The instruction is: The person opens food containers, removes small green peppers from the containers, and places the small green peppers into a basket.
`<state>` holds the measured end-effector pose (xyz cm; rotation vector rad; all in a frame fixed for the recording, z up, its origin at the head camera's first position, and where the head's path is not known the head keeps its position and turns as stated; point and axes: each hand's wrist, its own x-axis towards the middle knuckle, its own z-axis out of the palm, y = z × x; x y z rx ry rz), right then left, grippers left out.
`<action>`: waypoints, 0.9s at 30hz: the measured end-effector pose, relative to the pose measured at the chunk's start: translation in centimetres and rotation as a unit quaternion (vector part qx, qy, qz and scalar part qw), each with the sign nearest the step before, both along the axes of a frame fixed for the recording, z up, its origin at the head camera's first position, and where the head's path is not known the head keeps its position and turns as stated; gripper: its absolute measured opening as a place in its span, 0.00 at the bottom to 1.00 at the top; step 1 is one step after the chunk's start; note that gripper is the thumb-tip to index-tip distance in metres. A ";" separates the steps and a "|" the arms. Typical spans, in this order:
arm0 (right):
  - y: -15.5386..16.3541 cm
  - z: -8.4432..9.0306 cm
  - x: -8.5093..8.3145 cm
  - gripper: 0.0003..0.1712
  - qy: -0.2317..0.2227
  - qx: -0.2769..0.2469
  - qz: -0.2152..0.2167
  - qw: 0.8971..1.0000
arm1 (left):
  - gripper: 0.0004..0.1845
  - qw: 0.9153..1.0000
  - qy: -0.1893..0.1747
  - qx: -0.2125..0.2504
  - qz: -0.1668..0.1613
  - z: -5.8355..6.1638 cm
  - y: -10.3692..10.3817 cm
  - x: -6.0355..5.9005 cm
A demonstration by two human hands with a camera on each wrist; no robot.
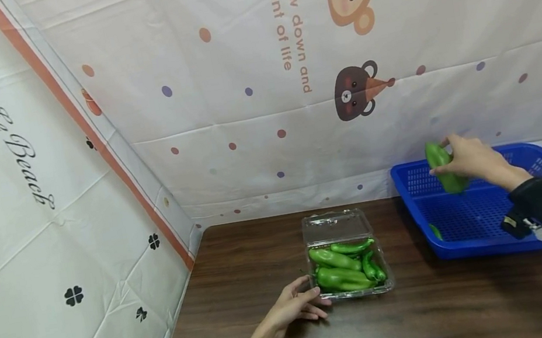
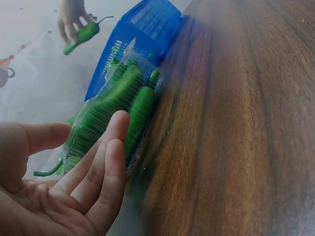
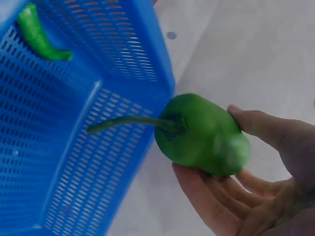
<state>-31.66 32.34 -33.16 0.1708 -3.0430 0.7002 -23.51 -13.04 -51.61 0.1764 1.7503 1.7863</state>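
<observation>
My right hand point(image 1: 473, 159) pinches a large green pepper point(image 1: 444, 168) between thumb and fingers, up over the far left part of the blue basket point(image 1: 480, 249). In the right wrist view the long stem of that pepper point(image 3: 202, 132) points toward the basket. My left hand point(image 1: 293, 310), its fingers loosely extended, is at the front left corner of a clear plastic box point(image 1: 336, 226). Several green peppers point(image 1: 344, 278) lie inside this box, whose lid is folded back. From the left wrist, the fingers point(image 2: 115, 162) overlap the box's near end.
One small green pepper point(image 3: 42, 37) lies in the blue basket along its side. The brown wooden table point(image 1: 234, 275) meets a printed white cloth wall point(image 1: 248, 160) at the back, and another cloth point(image 1: 107, 313) hangs on the left.
</observation>
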 end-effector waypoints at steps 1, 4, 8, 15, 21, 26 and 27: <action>0.1 -0.3 -0.1 0.46 -0.014 -0.004 0.004 1.000 | 0.43 1.000 0.001 0.000 0.001 0.0 0.0 0.0; 0.3 -1.0 -0.1 0.47 -0.060 -0.006 0.014 0.998 | 0.43 1.000 0.001 -0.001 0.000 0.1 0.1 0.0; 0.4 -1.8 0.0 0.47 -0.126 0.001 0.026 0.992 | 0.43 1.000 0.005 -0.006 -0.002 0.2 0.3 0.0; 0.0 -3.9 0.4 0.36 -0.164 0.009 0.033 0.986 | 0.45 1.000 0.004 -0.012 -0.007 0.2 0.1 0.0; -1.5 -5.1 -0.1 0.23 -0.176 0.029 0.042 0.983 | 0.44 1.000 0.007 -0.019 -0.007 0.6 -0.4 0.1; -2.1 -6.3 -0.8 0.20 -0.189 0.032 0.029 0.981 | 0.45 1.000 0.006 -0.022 -0.004 0.6 -0.4 0.2; -2.1 -6.5 -0.8 0.21 -0.189 0.035 0.030 0.981 | 0.45 1.000 0.005 -0.022 -0.005 0.6 -0.4 0.1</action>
